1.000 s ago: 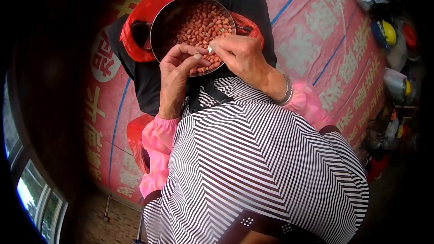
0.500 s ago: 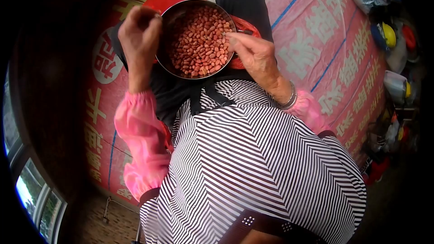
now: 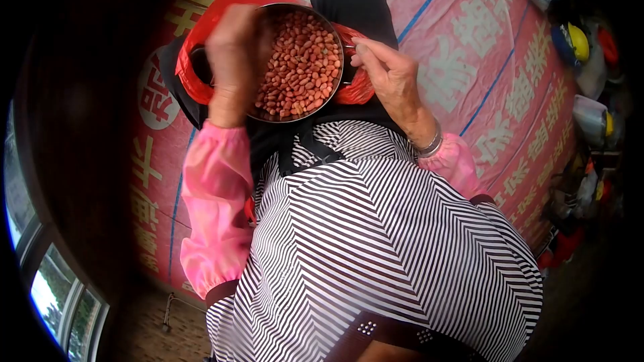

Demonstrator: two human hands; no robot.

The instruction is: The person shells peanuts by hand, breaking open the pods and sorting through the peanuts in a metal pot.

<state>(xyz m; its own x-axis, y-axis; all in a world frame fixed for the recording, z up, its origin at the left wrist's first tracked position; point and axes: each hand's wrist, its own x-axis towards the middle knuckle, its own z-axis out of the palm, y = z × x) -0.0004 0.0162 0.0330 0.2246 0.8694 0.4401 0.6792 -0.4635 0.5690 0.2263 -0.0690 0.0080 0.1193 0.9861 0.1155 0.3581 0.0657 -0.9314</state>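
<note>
Many peanuts (image 3: pixel 305 60): in my pan (image 3: pixel 290 121).
Left hand (image 3: pixel 235 50): blurs over its side; fingers, I cannot tell.
Right hand (image 3: pixel 394 77): pinches thumb to forefinger beside it.

Room, type unclear — window (image 3: pixel 57 285), sheeting (image 3: pixel 448 77)

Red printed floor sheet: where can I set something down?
The sheet is barest between your black-clad right knee and the rightmost clutter; a narrower strip lies left of your pink left sleeve. It's crowded around the round metal pan of reddish nuts.

Reddish peanuts (image 3: pixel 305 60) (loose) fill the pot (image 3: pixel 341 79).
</note>
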